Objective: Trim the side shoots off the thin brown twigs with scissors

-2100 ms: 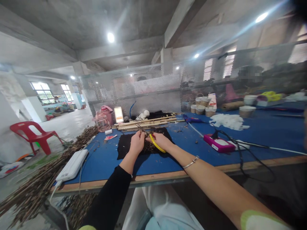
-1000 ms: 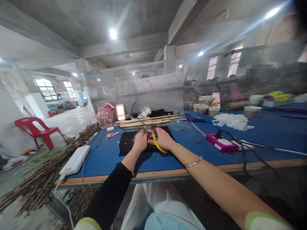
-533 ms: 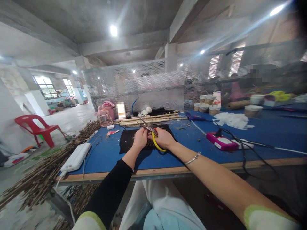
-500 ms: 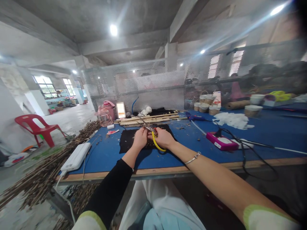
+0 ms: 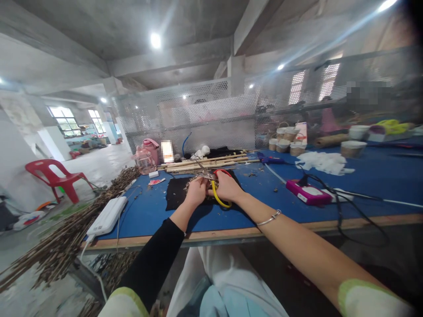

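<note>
My right hand (image 5: 228, 188) is closed round a pair of scissors (image 5: 215, 190) with yellow and red handles. Their open metal blades point up and to the left, above my left hand (image 5: 197, 191). The fingers of my left hand are curled in over dry brown plant bits; what they pinch is too small to make out. Both hands are close together over a black cloth (image 5: 174, 193) strewn with brown scraps. Just beyond them lie several pale wooden sticks (image 5: 205, 165).
On the blue table (image 5: 148, 220) are a white power bank (image 5: 107, 215) at left, a magenta box (image 5: 309, 193) with cables, white gloves (image 5: 325, 163) and small pots (image 5: 283, 143) at right. A pink bottle (image 5: 145, 162) stands behind. Dry stalks (image 5: 72, 233) and a red chair (image 5: 57, 176) are at left.
The scissors have turned slightly, and my right hand has shifted a little away from my left. My left hand has come slightly lower over the cloth. The whole view has shifted slightly.
</note>
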A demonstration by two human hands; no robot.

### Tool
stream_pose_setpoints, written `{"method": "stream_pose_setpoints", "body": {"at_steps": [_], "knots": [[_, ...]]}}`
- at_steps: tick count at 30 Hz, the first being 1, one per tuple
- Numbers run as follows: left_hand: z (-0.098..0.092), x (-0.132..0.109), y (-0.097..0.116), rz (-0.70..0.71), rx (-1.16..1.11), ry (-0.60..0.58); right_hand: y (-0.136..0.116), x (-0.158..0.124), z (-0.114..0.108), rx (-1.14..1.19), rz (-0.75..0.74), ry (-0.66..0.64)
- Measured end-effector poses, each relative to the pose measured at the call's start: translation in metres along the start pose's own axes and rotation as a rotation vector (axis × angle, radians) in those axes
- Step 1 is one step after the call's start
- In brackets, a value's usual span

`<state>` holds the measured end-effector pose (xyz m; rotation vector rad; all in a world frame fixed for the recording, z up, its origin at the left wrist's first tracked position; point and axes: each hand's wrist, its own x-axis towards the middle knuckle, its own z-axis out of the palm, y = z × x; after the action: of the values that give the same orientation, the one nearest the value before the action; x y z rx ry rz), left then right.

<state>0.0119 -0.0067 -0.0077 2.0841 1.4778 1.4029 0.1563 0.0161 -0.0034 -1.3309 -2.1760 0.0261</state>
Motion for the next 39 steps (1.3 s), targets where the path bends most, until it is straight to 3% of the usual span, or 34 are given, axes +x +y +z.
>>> {"method": "stream_pose_setpoints", "body": {"at_steps": [6, 22, 34, 39], "knots": [[0.001, -0.001, 0.003, 0.045, 0.164, 0.006, -0.004, -0.003, -0.007, -0.027, 0.045, -0.049], [-0.003, 0.002, -0.001, -0.051, 0.080, -0.041, -0.003, -0.004, 0.001, -0.123, 0.082, -0.101], [-0.005, 0.003, -0.005, -0.076, 0.193, -0.061, 0.004, 0.000, 0.002, -0.121, 0.083, -0.158], [-0.006, 0.004, -0.005, -0.109, 0.300, 0.009, 0.004, 0.003, 0.000, -0.105, 0.159, -0.194]]}}
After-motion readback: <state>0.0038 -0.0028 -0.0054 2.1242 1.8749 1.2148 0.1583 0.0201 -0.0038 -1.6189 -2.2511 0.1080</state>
